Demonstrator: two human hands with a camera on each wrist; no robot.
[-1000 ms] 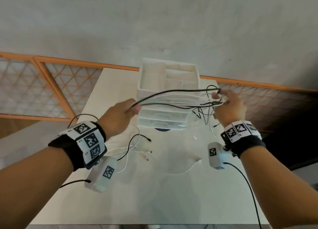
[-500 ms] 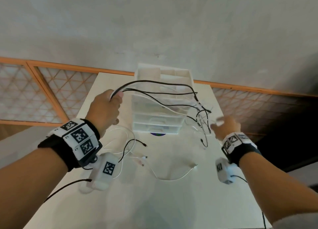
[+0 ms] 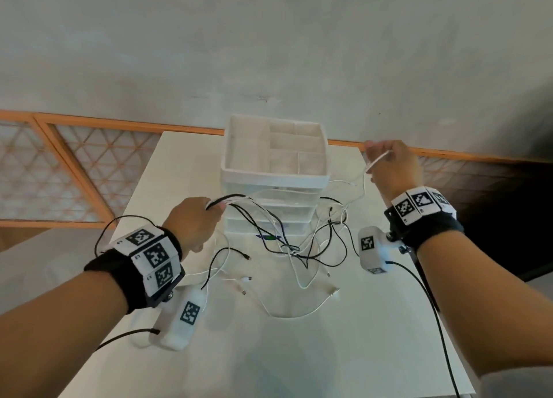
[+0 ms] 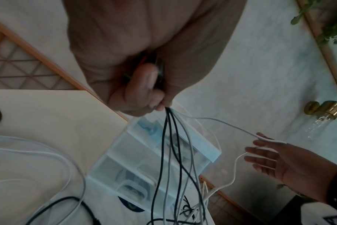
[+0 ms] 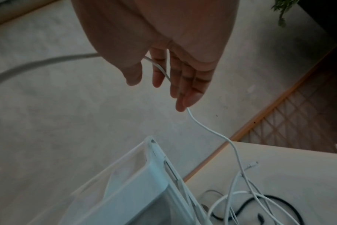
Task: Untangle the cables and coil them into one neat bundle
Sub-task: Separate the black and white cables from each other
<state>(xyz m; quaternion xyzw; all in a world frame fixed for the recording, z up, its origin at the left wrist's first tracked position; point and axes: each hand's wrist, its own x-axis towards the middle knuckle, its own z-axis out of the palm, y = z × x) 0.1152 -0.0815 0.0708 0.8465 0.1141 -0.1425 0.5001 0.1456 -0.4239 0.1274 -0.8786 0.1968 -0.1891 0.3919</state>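
My left hand (image 3: 209, 215) grips a bundle of black and white cables (image 3: 254, 215) in a fist in front of the drawer unit. The left wrist view shows the strands (image 4: 169, 144) hanging from my left hand (image 4: 144, 97) down to a tangle (image 3: 299, 251) on the table. My right hand (image 3: 389, 167) is raised at the right, level with the unit's top. Its fingers (image 5: 185, 85) are straight, and one white cable (image 5: 202, 126) lies across them and drops to the tangle. That white cable (image 4: 231, 126) runs from the left fist to the right hand (image 4: 269, 155).
A white drawer unit (image 3: 275, 173) with an open tray on top stands mid-table at the back. Loose white and black cable ends (image 3: 299, 315) lie on the white table (image 3: 269, 361) in front of it. Wrist camera leads trail off both forearms.
My right hand let go of the bundle's far end, dropped, then rose up and right with one white cable on its fingers. My left hand came down with the bundle, whose strands now sag.
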